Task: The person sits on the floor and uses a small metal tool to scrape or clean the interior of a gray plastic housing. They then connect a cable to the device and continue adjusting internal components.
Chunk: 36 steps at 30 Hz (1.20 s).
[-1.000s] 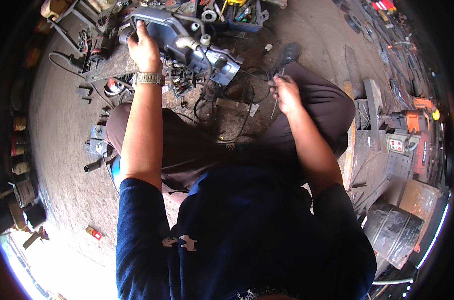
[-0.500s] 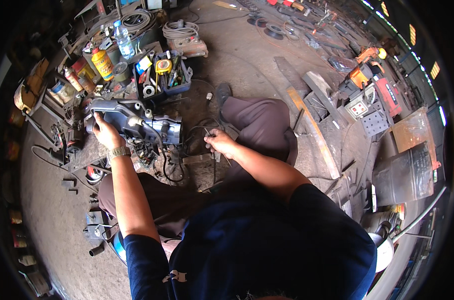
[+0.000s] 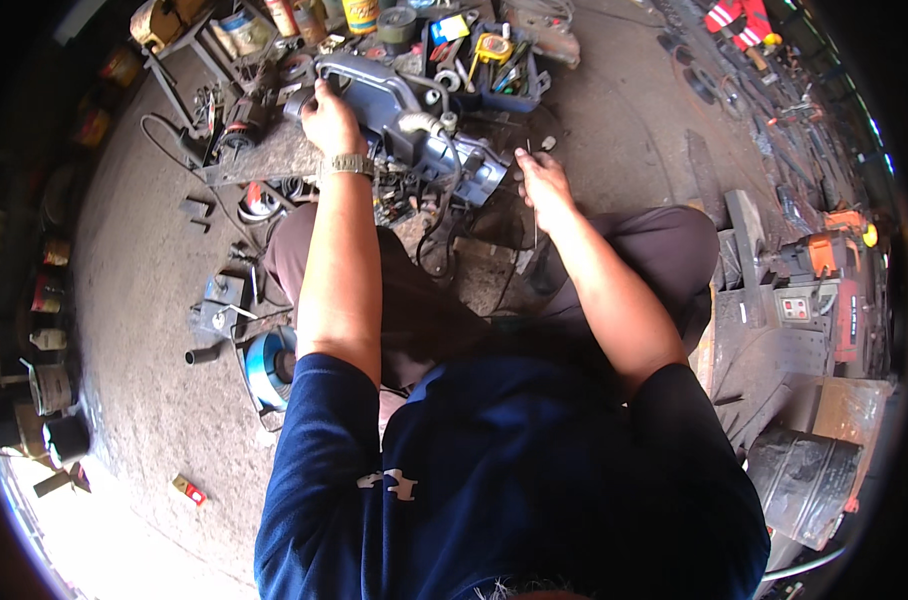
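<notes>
A grey power tool (image 3: 389,105), with a looped handle and a black cable (image 3: 447,205), lies tilted ahead of me, left of the middle. My left hand (image 3: 331,122) is closed round its handle at the left end; a watch is on that wrist. Beyond the tool's right end, my right hand (image 3: 546,190) pinches a thin metal rod (image 3: 535,236), held roughly upright. The rod's exact kind is not clear, and the fingers cover its middle. Small loose parts (image 3: 399,203) lie under and in front of the tool.
Behind the tool stands a toolbox (image 3: 519,100) with hand tools and a yellow tape measure (image 3: 492,47). An angle grinder (image 3: 241,125) lies to the left. A blue round object (image 3: 267,368) is by my left leg. An orange tool (image 3: 829,250) and a metal drum (image 3: 809,480) stand at right.
The view has swung, so the tool, toolbox and both hands appear farther right and higher. My left hand keeps its hold on the tool, my right on the rod.
</notes>
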{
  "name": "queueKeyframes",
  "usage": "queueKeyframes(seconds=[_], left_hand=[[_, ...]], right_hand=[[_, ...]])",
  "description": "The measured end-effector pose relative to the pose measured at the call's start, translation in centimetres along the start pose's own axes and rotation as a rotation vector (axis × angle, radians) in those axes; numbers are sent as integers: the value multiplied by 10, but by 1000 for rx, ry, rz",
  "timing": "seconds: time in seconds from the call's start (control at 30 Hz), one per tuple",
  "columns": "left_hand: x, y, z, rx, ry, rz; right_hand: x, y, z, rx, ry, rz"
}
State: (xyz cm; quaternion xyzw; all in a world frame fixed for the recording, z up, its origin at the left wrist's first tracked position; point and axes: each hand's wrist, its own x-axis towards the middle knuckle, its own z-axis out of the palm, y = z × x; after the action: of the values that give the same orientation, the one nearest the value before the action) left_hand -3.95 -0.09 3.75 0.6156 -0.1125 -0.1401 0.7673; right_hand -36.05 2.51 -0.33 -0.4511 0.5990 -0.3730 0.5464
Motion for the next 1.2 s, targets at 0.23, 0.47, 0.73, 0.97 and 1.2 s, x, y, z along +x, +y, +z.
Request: queueKeyframes(seconds=[0.23, 0.47, 0.73, 0.97, 1.2], left_hand=[[6, -1, -8, -310, -224, -79], [14, 5, -18, -321, -402, -342], [25, -13, -43, -320, -508, -286], [16, 2, -50, -331, -385, -311], [13, -17, -41, -321, -356, -234]], right_hand=[[-8, 34, 14, 313, -43, 499], [-2, 45, 28, 469, -366, 563], [-2, 38, 28, 496, -493, 399], [8, 0, 34, 417, -403, 341], [35, 16, 25, 341, -378, 382]])
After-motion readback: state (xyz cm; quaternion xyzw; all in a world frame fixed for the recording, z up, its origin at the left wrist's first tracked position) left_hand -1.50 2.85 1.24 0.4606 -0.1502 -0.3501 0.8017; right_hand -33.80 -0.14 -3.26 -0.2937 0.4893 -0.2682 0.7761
